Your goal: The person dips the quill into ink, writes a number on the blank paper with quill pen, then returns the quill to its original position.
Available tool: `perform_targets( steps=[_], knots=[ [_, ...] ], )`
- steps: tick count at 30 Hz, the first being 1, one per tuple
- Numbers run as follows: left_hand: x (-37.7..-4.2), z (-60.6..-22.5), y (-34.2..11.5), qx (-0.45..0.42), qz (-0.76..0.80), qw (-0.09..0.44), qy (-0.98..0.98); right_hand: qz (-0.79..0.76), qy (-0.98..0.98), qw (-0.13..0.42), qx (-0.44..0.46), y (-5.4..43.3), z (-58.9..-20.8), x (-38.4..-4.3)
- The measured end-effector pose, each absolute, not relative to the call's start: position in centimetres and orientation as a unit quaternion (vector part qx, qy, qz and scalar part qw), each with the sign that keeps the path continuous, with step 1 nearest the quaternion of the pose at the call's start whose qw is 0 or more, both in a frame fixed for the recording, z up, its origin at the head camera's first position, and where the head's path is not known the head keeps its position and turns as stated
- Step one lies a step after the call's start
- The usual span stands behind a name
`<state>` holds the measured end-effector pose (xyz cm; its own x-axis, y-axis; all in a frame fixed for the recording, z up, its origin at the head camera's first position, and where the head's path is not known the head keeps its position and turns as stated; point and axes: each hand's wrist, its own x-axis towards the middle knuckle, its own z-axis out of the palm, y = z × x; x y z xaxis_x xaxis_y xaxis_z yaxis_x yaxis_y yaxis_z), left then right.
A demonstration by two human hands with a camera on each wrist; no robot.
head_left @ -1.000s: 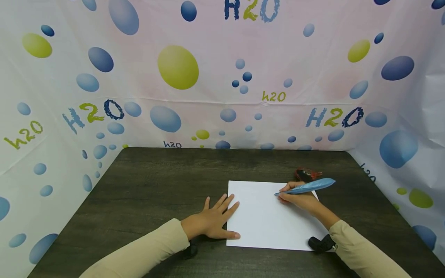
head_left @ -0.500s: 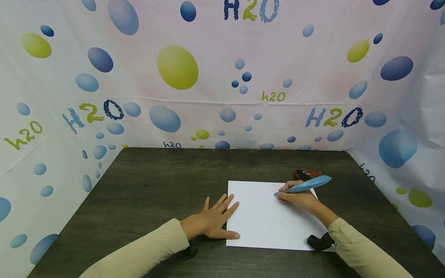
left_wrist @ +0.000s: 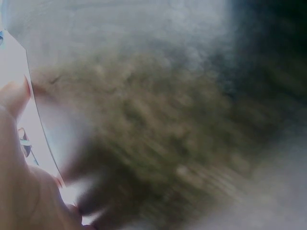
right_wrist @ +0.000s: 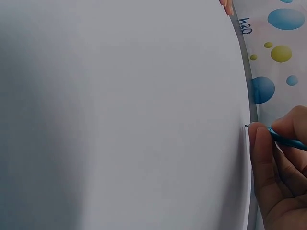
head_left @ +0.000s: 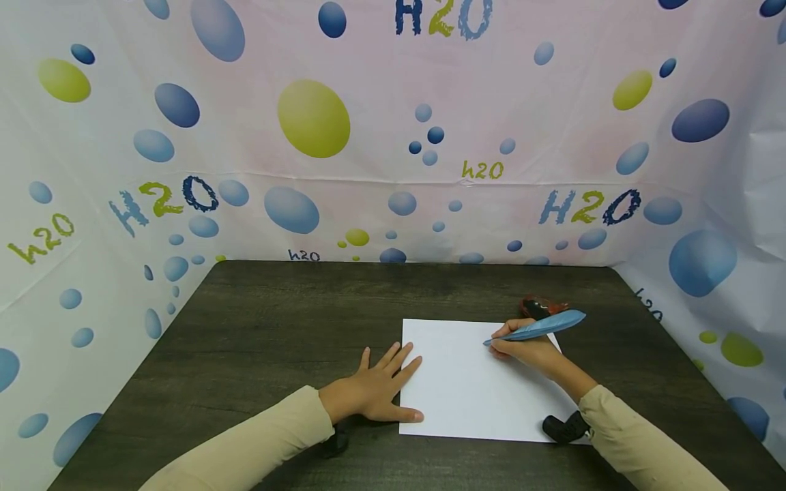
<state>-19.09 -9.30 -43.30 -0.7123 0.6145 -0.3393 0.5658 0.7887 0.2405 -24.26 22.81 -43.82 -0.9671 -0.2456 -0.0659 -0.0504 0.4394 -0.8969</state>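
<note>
A blue feather pen [head_left: 543, 326] is pinched between the thumb and fingers of my right hand [head_left: 525, 346]. Its tip points down at the upper right part of a white sheet of paper [head_left: 473, 389]. In the right wrist view, the pen [right_wrist: 288, 140] shows between the fingertips, with a small dark tip at the paper's surface. With fingers spread, my left hand [head_left: 374, 392] rests on the sheet's left edge, thumb and fingertips on the paper. The left wrist view shows part of that hand [left_wrist: 24, 187] beside the paper edge; much of it is blurred.
A small red and black object [head_left: 543, 307] lies behind my right hand, partly hidden. The dark wooden table [head_left: 276, 320] ends at a printed backdrop [head_left: 368, 150] with blue and green dots. Over the sheet's lower right corner sits a black wrist device [head_left: 565, 428].
The feather end of the pen has shifted slightly left and up as its tilt changed. My left hand and the paper stay in place.
</note>
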Motion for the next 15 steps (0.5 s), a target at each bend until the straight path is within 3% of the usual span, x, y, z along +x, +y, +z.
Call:
perform_targets(
  steps=[15],
  knots=[
    [-19.10,-43.34,-9.30,0.322,0.059,0.204,0.923,-0.530,0.837,0.086,-0.107,22.43,-43.93,-23.94]
  ],
)
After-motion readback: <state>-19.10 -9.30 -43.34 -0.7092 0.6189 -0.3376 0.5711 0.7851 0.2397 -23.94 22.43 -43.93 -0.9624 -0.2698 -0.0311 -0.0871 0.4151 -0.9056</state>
